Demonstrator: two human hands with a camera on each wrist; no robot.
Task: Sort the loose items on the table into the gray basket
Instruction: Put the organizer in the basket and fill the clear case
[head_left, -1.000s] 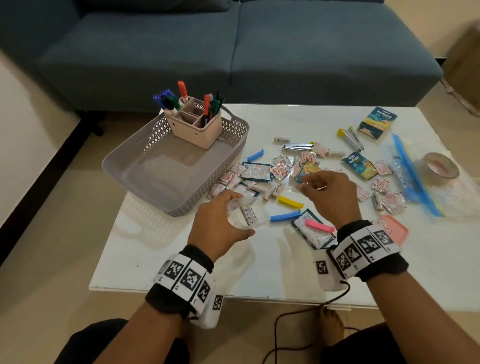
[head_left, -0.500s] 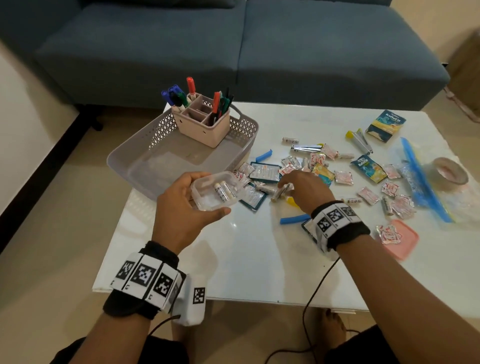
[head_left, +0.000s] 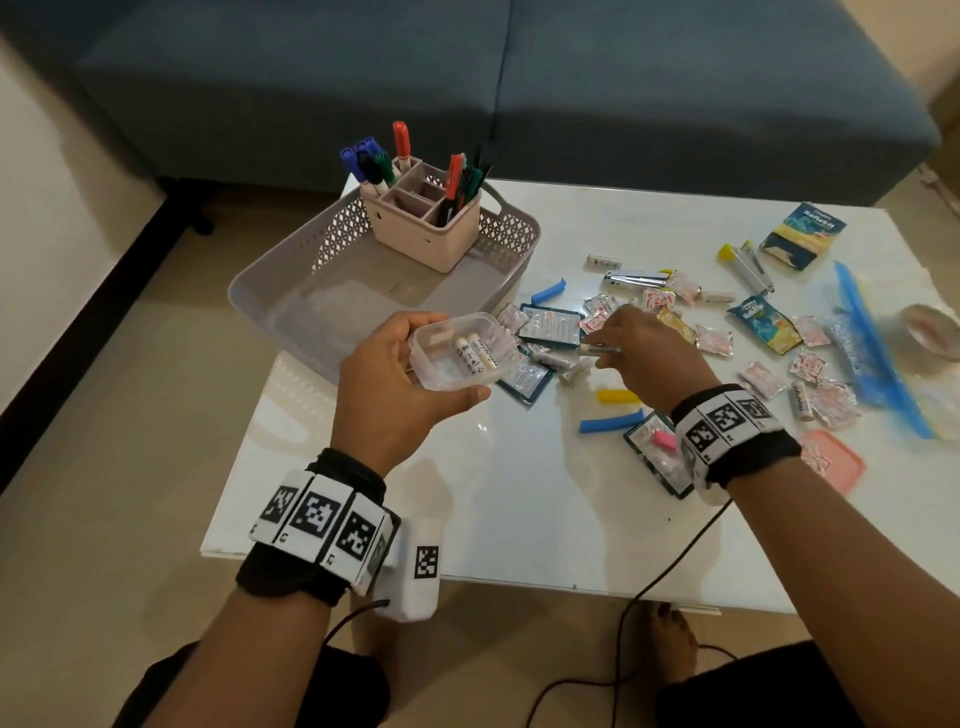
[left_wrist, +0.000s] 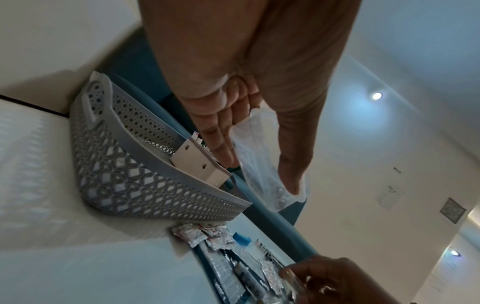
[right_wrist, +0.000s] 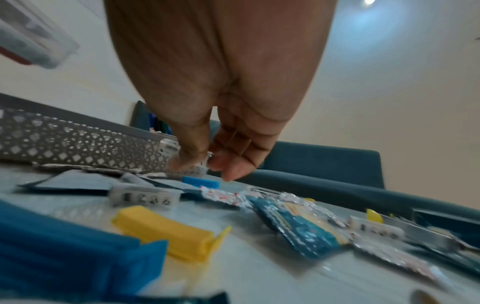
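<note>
My left hand (head_left: 451, 357) grips a clear plastic container (head_left: 493, 338) with two white tubes (head_left: 474, 353) inside, held above the table at the gray basket's (head_left: 270, 291) near right corner. The left wrist view shows that container (left_wrist: 259, 164) between thumb and fingers. My right hand (head_left: 597, 344) pinches a small white tube (head_left: 602, 350) just over the pile of loose items; the right wrist view shows thumb and fingertips (right_wrist: 228, 170) closed on something small and pale. A pink pen holder (head_left: 426, 234) with markers stands in the basket's far corner.
Scattered on the white table (head_left: 467, 519) are foil sachets (head_left: 714, 340), dark blue packets (head_left: 550, 325), a yellow clip (head_left: 618, 396), a blue clip (head_left: 610, 420), nail clippers (head_left: 636, 279), a pink lid (head_left: 836, 462), a blue-edged zip bag (head_left: 872, 358) and tape. A blue sofa (head_left: 675, 104) stands behind.
My left hand lifted the clear container off the table toward the basket. My right hand moved left into the pile and pinched a small white tube.
</note>
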